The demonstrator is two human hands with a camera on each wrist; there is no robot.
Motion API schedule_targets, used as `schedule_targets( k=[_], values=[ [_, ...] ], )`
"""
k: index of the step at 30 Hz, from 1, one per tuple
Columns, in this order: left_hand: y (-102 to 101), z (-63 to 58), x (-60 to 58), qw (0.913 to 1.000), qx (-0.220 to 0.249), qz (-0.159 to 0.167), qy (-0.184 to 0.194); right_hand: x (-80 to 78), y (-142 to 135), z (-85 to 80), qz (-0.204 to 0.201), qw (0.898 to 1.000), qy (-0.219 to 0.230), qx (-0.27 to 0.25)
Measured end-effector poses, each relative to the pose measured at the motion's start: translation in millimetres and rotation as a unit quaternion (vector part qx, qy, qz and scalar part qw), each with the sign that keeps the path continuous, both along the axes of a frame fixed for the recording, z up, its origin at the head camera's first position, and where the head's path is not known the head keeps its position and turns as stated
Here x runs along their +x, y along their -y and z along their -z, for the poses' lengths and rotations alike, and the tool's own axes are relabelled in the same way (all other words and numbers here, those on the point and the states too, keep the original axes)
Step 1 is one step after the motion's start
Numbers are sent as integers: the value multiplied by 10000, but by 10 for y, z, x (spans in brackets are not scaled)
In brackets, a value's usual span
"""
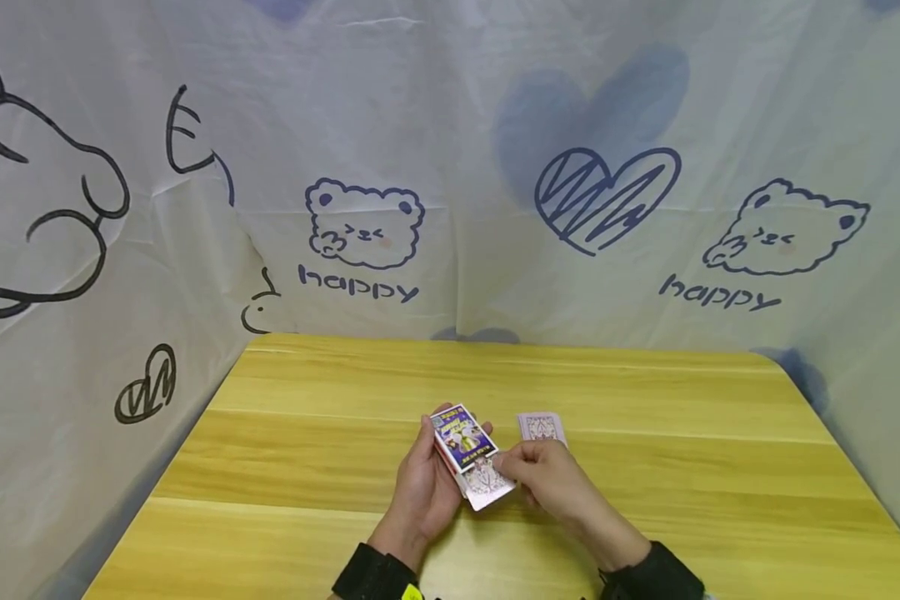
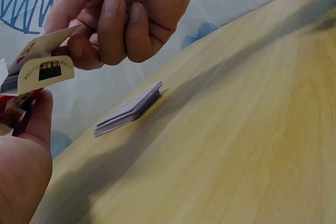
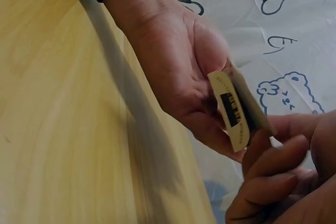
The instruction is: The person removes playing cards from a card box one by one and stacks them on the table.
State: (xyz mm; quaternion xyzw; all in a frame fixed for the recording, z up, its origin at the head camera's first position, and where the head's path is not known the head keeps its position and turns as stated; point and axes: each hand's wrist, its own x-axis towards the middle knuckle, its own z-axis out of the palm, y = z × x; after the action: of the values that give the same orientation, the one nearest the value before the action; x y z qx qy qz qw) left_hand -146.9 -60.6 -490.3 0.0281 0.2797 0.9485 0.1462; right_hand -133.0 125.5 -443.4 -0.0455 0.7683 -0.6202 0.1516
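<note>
My left hand grips a card box with a purple and yellow printed front, thumb along its left edge. From the box's near end stick out playing cards with patterned backs. My right hand pinches those cards at their right side, between thumb and forefinger. In the left wrist view a cream end flap of the box stands out below the pinched cards. The same flap shows in the right wrist view, close to the right fingers. How many cards are pinched cannot be told.
A stack of playing cards lies on the yellow wood-grain table, just beyond my right hand. A white cloth with drawn bears and hearts hangs behind the table and at its sides.
</note>
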Motion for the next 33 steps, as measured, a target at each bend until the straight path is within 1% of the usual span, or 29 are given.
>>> schedule_targets(
  k=[4, 10, 14, 19, 24, 26, 28, 30, 33],
  values=[
    [-2, 7, -8, 10000, -80, 43, 25, -18, -16, 24, 3, 10000, -47, 51],
    [10, 0, -15, 9996, -178, -147, 154, -25, -57, 24, -479, 9988, -75, -35],
    [19, -9, -11, 9992, -238, -207, 235, -28, -87, 26, -735, 9973, -41, -61],
    [23, -4, -19, 9989, -262, -272, 267, -24, -145, -45, -992, 9951, -26, 28],
    [34, -3, -19, 9982, -258, -427, 319, -65, -260, -154, -1153, 9932, 42, 164],
    [37, -5, -19, 9978, -276, -494, 347, -95, -319, -185, -1084, 9939, 3, 189],
    [40, -8, -23, 9972, -261, -538, 459, -134, -377, -204, -864, 9960, -75, 207],
    [37, -14, -30, 9970, -213, -497, 563, -179, -434, -210, -540, 9979, -204, 277],
    [25, -25, -40, 9965, -137, -444, 689, -247, -512, -202, 81, 9971, -440, 611]
  ],
)
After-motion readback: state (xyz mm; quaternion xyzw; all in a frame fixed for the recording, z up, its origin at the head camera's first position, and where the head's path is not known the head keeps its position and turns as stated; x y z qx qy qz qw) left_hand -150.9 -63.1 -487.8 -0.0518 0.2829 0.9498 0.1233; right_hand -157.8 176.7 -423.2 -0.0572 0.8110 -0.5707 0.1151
